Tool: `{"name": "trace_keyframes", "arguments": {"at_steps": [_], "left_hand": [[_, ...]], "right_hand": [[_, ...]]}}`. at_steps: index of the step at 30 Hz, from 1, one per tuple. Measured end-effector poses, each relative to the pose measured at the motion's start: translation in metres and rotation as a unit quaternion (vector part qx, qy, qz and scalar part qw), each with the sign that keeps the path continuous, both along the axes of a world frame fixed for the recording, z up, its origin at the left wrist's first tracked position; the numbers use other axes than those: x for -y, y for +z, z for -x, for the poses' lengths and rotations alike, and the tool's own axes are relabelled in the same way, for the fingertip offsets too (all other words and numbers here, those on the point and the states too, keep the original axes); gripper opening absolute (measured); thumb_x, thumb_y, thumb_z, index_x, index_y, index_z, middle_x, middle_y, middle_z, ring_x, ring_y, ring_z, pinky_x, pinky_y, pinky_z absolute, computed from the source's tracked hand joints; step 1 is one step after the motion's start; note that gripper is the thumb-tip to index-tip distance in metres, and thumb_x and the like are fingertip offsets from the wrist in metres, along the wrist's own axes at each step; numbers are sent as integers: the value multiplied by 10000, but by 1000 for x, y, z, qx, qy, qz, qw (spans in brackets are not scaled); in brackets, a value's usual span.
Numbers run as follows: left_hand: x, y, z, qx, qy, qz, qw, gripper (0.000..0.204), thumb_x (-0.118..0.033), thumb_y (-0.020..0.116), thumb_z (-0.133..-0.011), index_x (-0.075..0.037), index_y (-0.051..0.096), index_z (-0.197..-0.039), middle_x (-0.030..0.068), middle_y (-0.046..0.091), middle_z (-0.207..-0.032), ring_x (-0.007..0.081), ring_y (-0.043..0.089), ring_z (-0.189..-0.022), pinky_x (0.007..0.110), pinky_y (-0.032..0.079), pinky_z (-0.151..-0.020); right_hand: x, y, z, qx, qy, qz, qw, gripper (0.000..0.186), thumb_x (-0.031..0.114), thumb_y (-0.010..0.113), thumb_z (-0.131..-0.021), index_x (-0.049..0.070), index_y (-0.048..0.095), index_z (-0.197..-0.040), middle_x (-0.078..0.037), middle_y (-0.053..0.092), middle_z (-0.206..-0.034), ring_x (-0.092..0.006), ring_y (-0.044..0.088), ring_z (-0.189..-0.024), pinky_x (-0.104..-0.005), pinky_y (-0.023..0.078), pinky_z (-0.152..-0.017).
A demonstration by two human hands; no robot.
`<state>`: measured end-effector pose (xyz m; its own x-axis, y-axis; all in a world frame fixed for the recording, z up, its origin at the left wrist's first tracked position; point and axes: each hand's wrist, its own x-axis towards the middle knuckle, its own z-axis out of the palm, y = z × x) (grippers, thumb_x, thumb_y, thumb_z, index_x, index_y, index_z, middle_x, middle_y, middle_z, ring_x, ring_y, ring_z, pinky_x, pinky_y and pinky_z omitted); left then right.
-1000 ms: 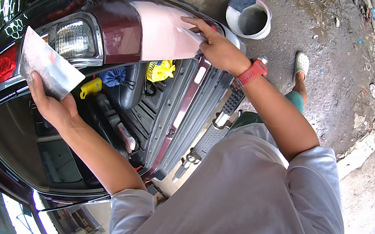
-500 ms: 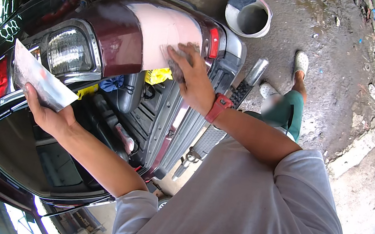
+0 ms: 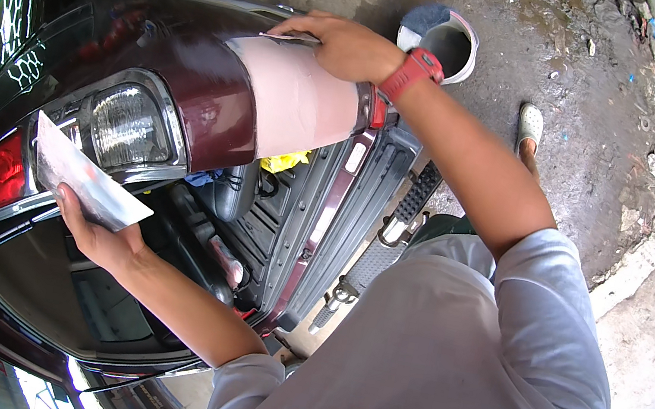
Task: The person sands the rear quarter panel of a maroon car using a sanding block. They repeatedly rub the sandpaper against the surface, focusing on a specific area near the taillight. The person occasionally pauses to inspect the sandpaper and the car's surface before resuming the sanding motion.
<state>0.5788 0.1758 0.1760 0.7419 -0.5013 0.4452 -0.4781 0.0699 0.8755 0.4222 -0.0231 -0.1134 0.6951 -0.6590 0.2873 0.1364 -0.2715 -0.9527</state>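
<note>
My left hand (image 3: 92,224) grips a pale, smeared flat plate (image 3: 88,171) beside the chrome-trimmed clear lamp (image 3: 123,120) and red tail lamp (image 3: 1,169) of a maroon vehicle (image 3: 215,119). My right hand (image 3: 342,49), with a red wristwatch (image 3: 412,73) on the wrist, rests at the upper edge of a pale pink patch (image 3: 301,108) on the bodywork. Its fingers are bent over a thin item, mostly hidden, that I cannot make out.
Below the patch, the open body holds dark cushions and a yellow bag (image 3: 284,160), beside a ribbed metal step (image 3: 368,273). A bucket (image 3: 460,48) stands on the rough, damp floor (image 3: 597,164). Rubble lines the right edge.
My right hand has moved down over the pink patch, then up and left to its upper edge. My left hand still holds the plate. The view has shifted slightly.
</note>
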Motion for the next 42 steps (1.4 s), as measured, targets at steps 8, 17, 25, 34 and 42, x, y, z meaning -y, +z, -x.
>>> {"name": "trace_keyframes", "arguments": {"at_steps": [8,17,25,34,42], "left_hand": [[-7,1,-6,2,13,15,1000,570,-256,677,-974,24,505,-1440,150,547,-1419,240,548,-1278,399,438,-1108],[-7,1,-6,-6,40,28,999,582,-257,696,-961,34,516,-1432,155,544,-1435,256,550,-1292,405,440,-1123],[-9,2,-5,-8,42,29,999,552,-249,680,-975,39,527,-1420,163,528,-1460,259,539,-1312,418,422,-1141],[-14,4,-15,-21,35,43,998,515,-243,672,-989,53,546,-1391,182,543,-1428,262,559,-1285,407,464,-1113],[-18,5,-21,-35,3,52,998,499,-236,673,-990,67,556,-1368,206,561,-1379,265,605,-1208,389,563,-1003]], "right_hand": [[28,18,-43,-32,94,7,995,704,-25,472,-803,269,601,-1430,-180,641,-1375,-364,600,-1257,-402,469,-1069],[51,20,-31,-33,161,-96,982,751,-110,436,-773,232,630,-1413,-146,587,-1466,-289,562,-1309,-326,421,-1100],[50,32,-51,-64,163,-29,984,760,-102,439,-771,296,638,-1387,-109,604,-1437,-314,554,-1312,-379,454,-1080],[33,23,-38,14,138,36,990,730,-114,462,-794,271,631,-1391,-115,601,-1386,-333,551,-1286,-412,445,-1086],[-17,21,-2,67,61,4,996,738,-152,512,-776,241,636,-1387,-106,592,-1324,-337,576,-1230,-405,478,-1039]]}}
